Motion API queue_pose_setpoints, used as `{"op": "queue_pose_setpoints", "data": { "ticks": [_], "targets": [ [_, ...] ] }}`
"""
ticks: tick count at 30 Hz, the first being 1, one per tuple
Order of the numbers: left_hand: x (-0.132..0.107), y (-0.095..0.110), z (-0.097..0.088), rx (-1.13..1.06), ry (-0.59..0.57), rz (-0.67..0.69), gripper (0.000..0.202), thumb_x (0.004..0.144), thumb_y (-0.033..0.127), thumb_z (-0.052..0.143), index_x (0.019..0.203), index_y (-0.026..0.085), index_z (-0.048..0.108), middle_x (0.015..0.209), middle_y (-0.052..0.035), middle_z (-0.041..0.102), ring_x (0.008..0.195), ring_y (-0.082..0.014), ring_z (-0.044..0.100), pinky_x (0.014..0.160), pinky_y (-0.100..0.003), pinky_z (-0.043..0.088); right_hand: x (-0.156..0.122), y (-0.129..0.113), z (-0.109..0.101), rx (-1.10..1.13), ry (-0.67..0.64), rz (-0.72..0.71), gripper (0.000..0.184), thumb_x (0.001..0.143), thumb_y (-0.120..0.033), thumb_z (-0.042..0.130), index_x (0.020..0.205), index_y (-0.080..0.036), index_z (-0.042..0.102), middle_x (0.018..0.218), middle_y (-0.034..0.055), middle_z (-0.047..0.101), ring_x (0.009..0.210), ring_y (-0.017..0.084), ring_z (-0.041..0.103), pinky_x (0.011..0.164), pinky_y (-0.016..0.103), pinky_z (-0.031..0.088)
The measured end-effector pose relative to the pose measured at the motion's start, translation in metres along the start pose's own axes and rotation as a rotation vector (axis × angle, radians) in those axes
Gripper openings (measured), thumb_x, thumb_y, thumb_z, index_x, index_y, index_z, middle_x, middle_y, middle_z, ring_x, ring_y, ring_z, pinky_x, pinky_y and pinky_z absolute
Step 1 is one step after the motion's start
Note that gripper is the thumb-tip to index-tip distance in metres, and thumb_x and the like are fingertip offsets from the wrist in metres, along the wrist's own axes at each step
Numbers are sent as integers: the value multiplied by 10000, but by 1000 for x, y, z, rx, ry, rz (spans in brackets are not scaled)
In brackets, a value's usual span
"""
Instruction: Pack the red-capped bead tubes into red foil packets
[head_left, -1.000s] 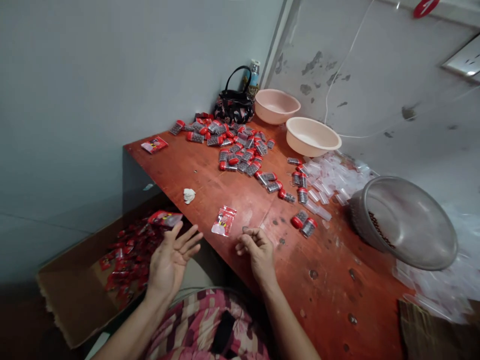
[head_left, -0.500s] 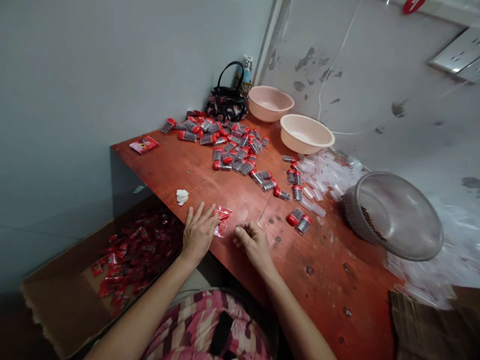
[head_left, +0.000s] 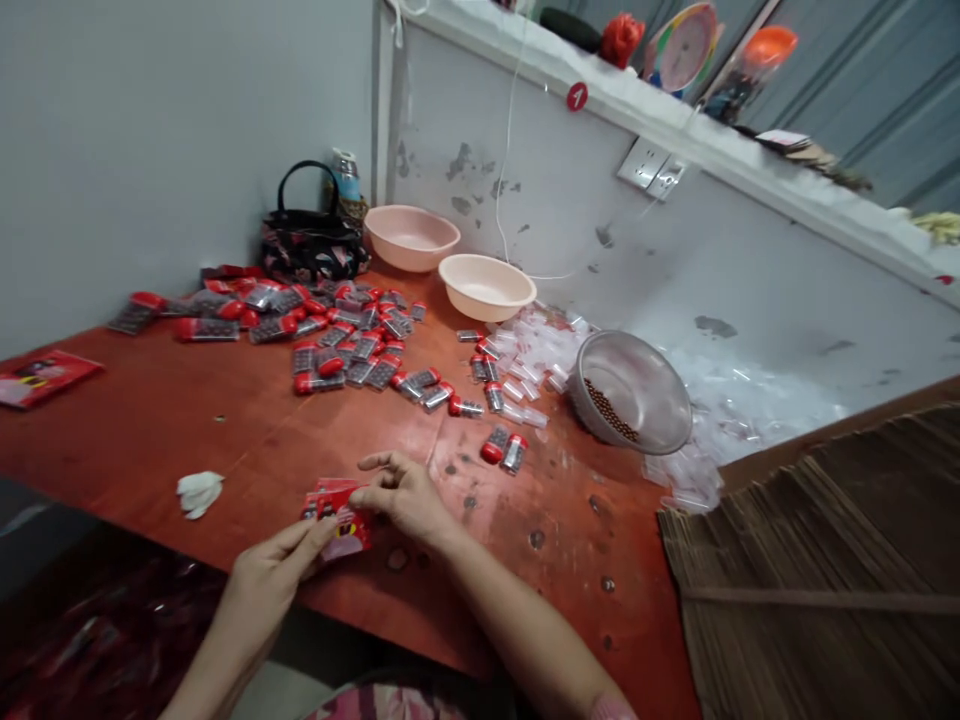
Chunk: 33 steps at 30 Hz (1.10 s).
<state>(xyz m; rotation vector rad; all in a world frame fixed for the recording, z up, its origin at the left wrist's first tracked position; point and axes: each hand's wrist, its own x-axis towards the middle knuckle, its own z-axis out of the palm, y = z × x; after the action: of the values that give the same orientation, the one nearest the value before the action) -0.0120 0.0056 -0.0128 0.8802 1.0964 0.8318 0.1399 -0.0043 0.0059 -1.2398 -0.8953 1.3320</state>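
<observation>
My left hand (head_left: 274, 575) grips a flat red printed packet (head_left: 349, 535) by its left side, thumb on top, just above the table's front edge. My right hand (head_left: 409, 500) is at the packet's upper right, its thumb and a curled finger closed on that edge while the index finger reaches out above. The packet is tilted up, its printed face toward me. Part of it is covered by my fingers. A crumpled white tissue (head_left: 199, 494) lies on the table left of my hands.
Red-capped tubes (head_left: 367, 345) of dark balls lie heaped on the red table (head_left: 262, 430). Behind stand a handbag (head_left: 311, 250), a pink basin (head_left: 412, 255) and a cream basin (head_left: 484, 300). Rightward are clear tubes (head_left: 540, 345), a metal bowl (head_left: 645, 395) and stacked cardboard (head_left: 817, 560).
The red packet has come up off the table into my left hand, which lay flat on it before. My right hand has moved onto its edge. The view has swung right and up.
</observation>
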Motion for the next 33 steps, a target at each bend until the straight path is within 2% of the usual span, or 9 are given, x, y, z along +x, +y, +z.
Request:
{"op": "queue_pose_setpoints", "data": {
  "ticks": [5, 7, 9, 11, 14, 18, 25, 28, 33],
  "targets": [
    [1, 0, 7, -41, -43, -147, 243, 542, 293, 745, 737, 154, 704, 716, -24, 702, 690, -187, 645, 689, -238, 533, 10, -11, -32, -434, -3, -147, 196, 698, -300, 631, 871, -210, 609, 685, -27, 619, 608, 127, 572, 562, 223, 423],
    [-2, 3, 7, -71, 9, -170, 227, 509, 270, 762, 690, 145, 703, 678, -27, 699, 647, -173, 643, 643, -209, 534, 20, -28, -58, -799, 210, -203, 151, 755, -313, 571, 853, -212, 625, 788, 6, 648, 721, 157, 593, 647, 251, 429],
    [-6, 6, 7, -122, 42, -201, 209, 494, 252, 768, 653, 135, 698, 655, -36, 694, 621, -165, 639, 610, -200, 534, 33, -48, -89, -1257, 552, -54, 229, 795, -367, 503, 935, -225, 615, 894, 45, 647, 812, 191, 592, 690, 282, 427],
    [-9, 8, 7, -182, 67, -224, 195, 493, 233, 766, 638, 125, 694, 645, -45, 689, 605, -158, 632, 586, -199, 533, 45, -64, -118, -1376, 678, 40, 331, 797, -355, 491, 1035, -144, 583, 1024, 156, 599, 949, 268, 550, 757, 361, 406],
    [-10, 8, 8, -271, 87, -235, 183, 506, 206, 757, 643, 108, 687, 643, -52, 679, 594, -152, 621, 567, -213, 533, 59, -72, -147, -1475, 727, 163, 419, 732, -386, 565, 984, -54, 611, 1020, 248, 575, 972, 334, 535, 766, 408, 398],
    [-10, 6, 9, -373, 86, -207, 114, 564, 173, 729, 597, 93, 655, 563, -26, 628, 525, -107, 578, 497, -182, 508, 60, -71, -159, -1574, 657, 216, 377, 752, -387, 527, 871, -55, 660, 954, 240, 609, 931, 327, 561, 747, 382, 407],
    [-13, 7, 13, -682, 198, -160, 49, 696, 87, 613, 650, 97, 628, 593, -22, 629, 518, -100, 584, 483, -200, 517, 24, -66, -138, -1599, 561, -17, 329, 839, -297, 379, 960, -99, 612, 982, 190, 608, 956, 286, 536, 769, 375, 380],
    [-12, 9, 16, -800, 239, -166, 41, 716, 82, 595, 694, 103, 623, 620, -24, 641, 522, -103, 595, 503, -222, 533, -12, -45, -96, -1133, 400, -183, 296, 854, -343, 372, 954, -155, 578, 793, 78, 636, 721, 196, 584, 653, 299, 432],
    [-12, 13, 22, -954, 254, -143, 89, 745, 59, 553, 737, 121, 616, 701, -39, 668, 621, -137, 633, 587, -281, 551, -74, -3, -6, -466, 128, -128, 237, 859, -347, 393, 954, -188, 541, 740, 17, 589, 566, 132, 546, 501, 231, 464]
  ]
}}
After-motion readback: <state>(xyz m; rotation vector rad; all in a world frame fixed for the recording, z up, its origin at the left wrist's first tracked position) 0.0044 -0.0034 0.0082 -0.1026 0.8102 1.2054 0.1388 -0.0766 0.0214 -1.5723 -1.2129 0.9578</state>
